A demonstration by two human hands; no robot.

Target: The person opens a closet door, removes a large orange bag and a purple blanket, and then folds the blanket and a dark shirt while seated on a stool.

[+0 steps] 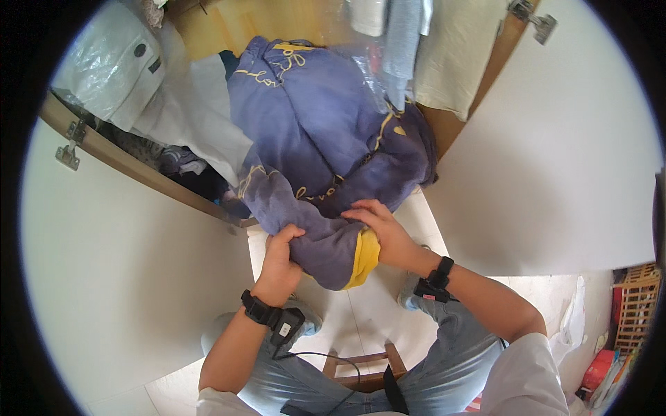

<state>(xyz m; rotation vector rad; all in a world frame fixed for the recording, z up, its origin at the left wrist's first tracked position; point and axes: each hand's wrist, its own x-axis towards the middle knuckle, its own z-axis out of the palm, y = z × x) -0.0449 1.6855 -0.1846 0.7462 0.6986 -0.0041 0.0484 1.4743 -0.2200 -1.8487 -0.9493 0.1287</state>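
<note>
A purple-blue garment [317,114] with yellow script lettering lies bunched over the bottom of an open wardrobe, and one part of it hangs out toward me. My left hand [281,260] grips the left side of that part, thumb on top and fingers hidden behind the cloth. At its right side, my right hand [382,231] rests by the yellow lining [366,257], with the fingertips on the purple fabric and the thumb out of sight. Whether the right fingers pinch the cloth cannot be told. Both wrists wear black straps with small devices.
White wardrobe doors stand open at left [130,270] and right [541,156]. Clothes in clear plastic [112,67] lie at upper left; a grey garment [403,47] hangs at upper right. A wooden stool [364,359] is beneath me. A slatted basket [636,301] stands far right.
</note>
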